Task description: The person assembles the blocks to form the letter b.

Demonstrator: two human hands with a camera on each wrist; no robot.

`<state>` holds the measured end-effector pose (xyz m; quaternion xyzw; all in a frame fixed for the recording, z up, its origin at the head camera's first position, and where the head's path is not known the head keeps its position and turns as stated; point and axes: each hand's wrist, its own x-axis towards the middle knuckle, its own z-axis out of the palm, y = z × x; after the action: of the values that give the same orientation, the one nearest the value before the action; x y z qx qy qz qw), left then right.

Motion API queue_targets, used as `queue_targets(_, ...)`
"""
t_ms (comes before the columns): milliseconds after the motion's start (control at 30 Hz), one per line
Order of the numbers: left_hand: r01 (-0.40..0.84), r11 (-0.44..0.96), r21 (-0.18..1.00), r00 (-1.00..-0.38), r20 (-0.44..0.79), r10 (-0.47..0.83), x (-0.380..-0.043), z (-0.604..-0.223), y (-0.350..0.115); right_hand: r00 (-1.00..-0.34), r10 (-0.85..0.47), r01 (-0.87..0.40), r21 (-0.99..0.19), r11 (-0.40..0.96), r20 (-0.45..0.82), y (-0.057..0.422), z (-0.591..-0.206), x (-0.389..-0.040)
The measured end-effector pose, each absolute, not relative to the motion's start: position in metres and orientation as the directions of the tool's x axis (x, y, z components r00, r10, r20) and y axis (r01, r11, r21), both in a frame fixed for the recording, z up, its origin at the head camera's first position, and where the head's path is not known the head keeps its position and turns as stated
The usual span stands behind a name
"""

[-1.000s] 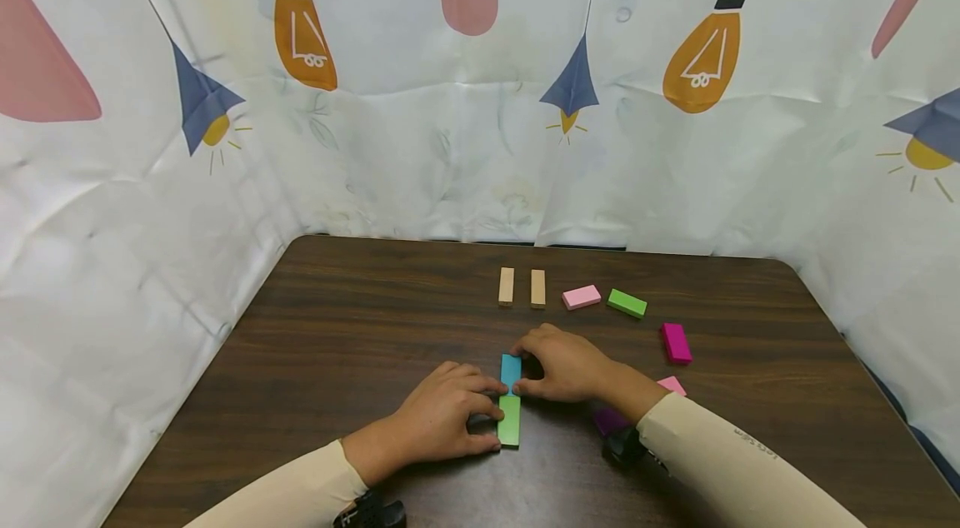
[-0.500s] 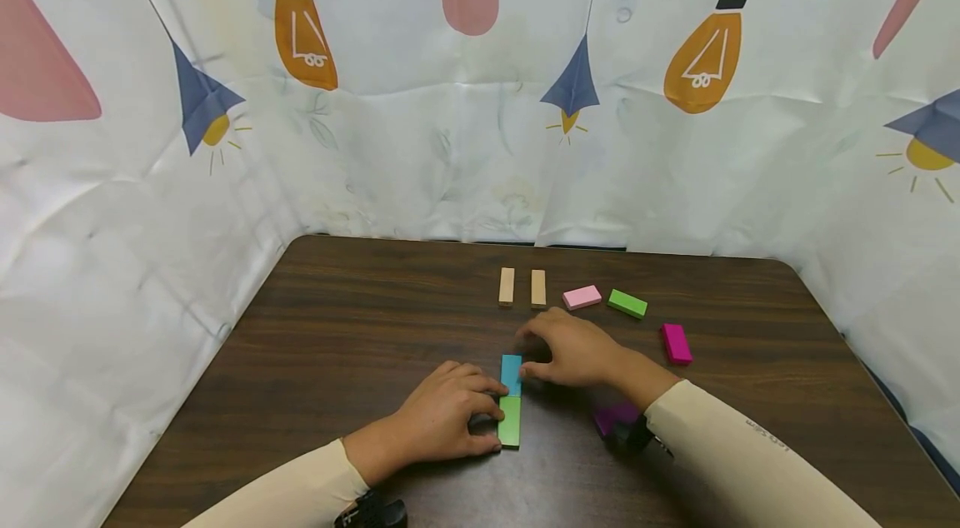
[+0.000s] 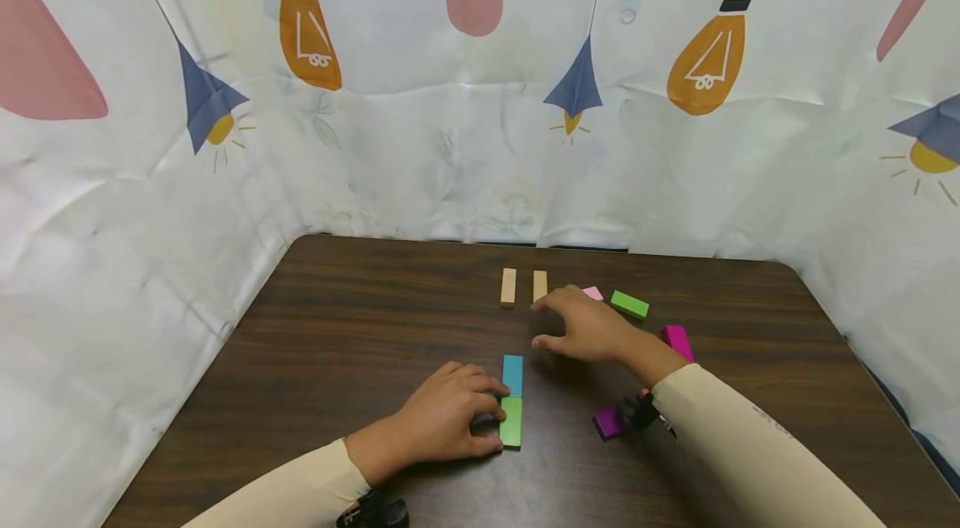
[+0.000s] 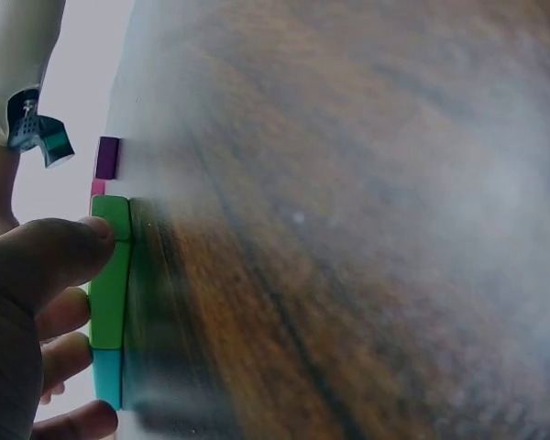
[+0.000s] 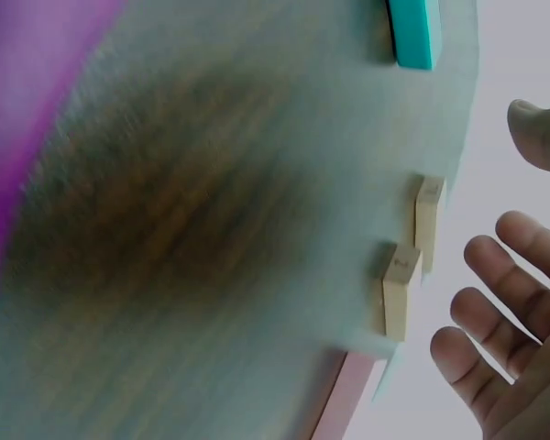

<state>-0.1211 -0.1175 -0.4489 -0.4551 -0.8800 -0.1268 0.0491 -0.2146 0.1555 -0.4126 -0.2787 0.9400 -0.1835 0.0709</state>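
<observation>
A blue block (image 3: 512, 376) and a light green block (image 3: 511, 423) lie end to end in a line on the dark wooden table. My left hand (image 3: 452, 411) rests along their left side. Its thumb (image 4: 96, 227) touches the green block near its closer end, and a fingertip reaches the blue one. My right hand (image 3: 588, 324) hovers beyond them to the right, fingers spread and holding nothing. In the head view its fingertips overlap the near end of a plain wood-coloured block (image 3: 540, 285); it partly hides a pink block (image 3: 593, 293).
Another wood-coloured block (image 3: 508, 287) stands left of the first. Farther right lie a green block (image 3: 629, 304) and a magenta block (image 3: 677, 342). A purple block (image 3: 608, 423) sits beside the right wrist's camera. White patterned cloth (image 3: 465, 161) hangs behind the table.
My right hand has let go of the blue block and moved away from me and slightly right, toward the wood-coloured blocks. The left hand has stayed on the blocks.
</observation>
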Motion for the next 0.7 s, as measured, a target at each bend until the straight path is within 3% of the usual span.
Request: queue_targets(700,0.788,0.568,0.238,-0.610,0.178,0.772,-0.121,-0.453,-0.118,-0.847,-0.531,-0.491,-0.429,0.758,0.030,0.175,-0.418,-0.257)
